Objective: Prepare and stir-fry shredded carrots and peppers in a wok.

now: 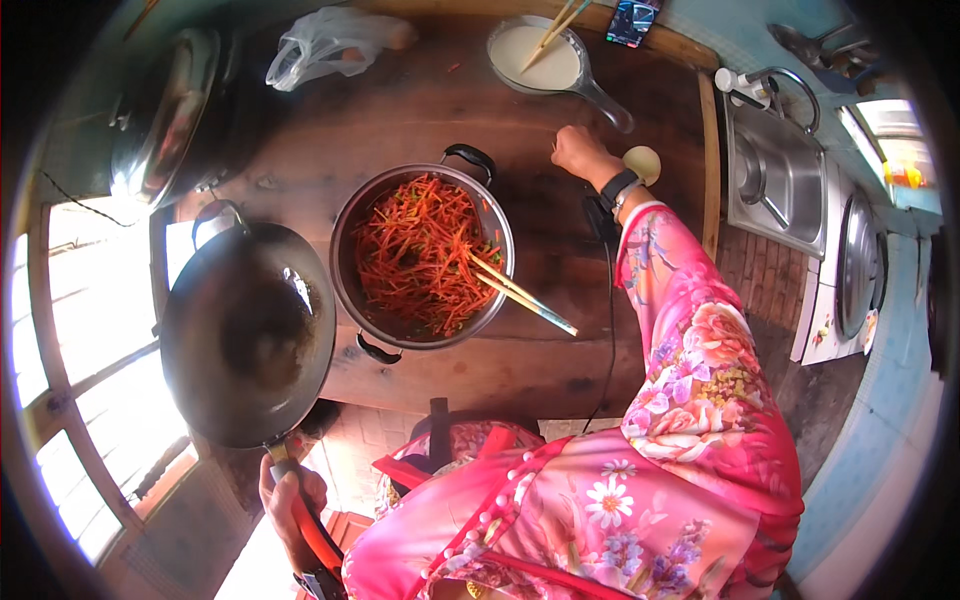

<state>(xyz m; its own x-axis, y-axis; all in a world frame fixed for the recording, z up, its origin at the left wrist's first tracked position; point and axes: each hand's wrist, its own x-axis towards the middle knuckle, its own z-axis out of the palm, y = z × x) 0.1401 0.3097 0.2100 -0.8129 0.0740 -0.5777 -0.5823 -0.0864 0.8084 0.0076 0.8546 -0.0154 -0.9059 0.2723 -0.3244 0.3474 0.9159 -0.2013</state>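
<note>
My left hand grips the long handle of a dark wok, held over the table's left end; a wet, oily patch glints inside it. Right of the wok stands a two-handled metal pot with shredded carrot and green bits in it. A pair of chopsticks leans out over its rim. My right hand is over the wooden table, fingers curled in; whether it holds anything cannot be told. Near it are a round pale object and a handled bowl of whitish batter with chopsticks.
The wooden table spans the middle. A plastic bag and a phone lie at its far side. A cable runs over the near edge. Windows are at left, a large metal lid above them, a sink at right.
</note>
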